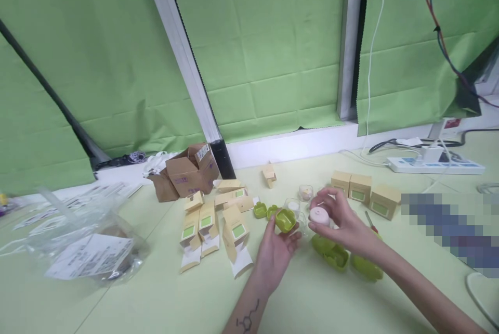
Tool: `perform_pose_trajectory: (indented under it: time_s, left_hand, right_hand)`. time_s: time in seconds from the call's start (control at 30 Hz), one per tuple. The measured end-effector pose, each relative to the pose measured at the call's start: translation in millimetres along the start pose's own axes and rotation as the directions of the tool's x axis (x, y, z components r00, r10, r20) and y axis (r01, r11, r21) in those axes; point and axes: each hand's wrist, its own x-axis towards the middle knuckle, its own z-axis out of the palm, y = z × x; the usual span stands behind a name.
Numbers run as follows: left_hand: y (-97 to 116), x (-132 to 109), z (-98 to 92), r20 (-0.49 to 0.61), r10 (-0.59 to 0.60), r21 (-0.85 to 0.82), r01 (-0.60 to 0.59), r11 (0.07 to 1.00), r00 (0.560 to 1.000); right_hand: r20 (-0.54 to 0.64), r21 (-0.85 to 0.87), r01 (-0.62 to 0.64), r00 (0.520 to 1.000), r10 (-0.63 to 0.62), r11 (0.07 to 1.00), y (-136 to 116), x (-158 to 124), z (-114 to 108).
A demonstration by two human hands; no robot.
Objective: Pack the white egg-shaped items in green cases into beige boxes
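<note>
A small green cup-like case [286, 220] is held in my left hand [275, 251], its hollow side facing up. My right hand [343, 225] grips a round pale pink piece [319, 216] between thumb and fingers, just right of the green case. Behind the hands stand clear containers, one with small contents [306, 192]. More green cases [260, 210] lie to the left of my left hand. Below my right hand are larger green cases [330, 253] and another green piece [367, 267] under the wrist.
Opened cream boxes [235, 230] lie left of the hands; closed boxes [381, 202] stand at the right. Further off are a brown carton [191, 172], a plastic bag with a label [91, 256] and a white power strip [436, 165]. A red-handled tool [373, 227] lies near my right wrist.
</note>
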Motion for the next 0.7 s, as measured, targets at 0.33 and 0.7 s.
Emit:
perform_pose_trajectory:
  time_s: [0.33, 0.7]
  left_hand:
    - [-18.4, -2.9, 1.3, 0.131, -0.217, 0.189, 0.190, 0.963, 0.967]
    - [-23.7, -1.7, 2.2, 0.099, -0.163, 0.198, 0.141, 0.970, 0.982]
  right_hand:
    - [0.209, -0.290, 0.236, 0.961, -0.179, 0.928, -1.4, -3.9, 23.9]
    - [0.202, -0.446, 0.353, 0.935, -0.291, 0.822, 11.4, -5.1, 35.1]
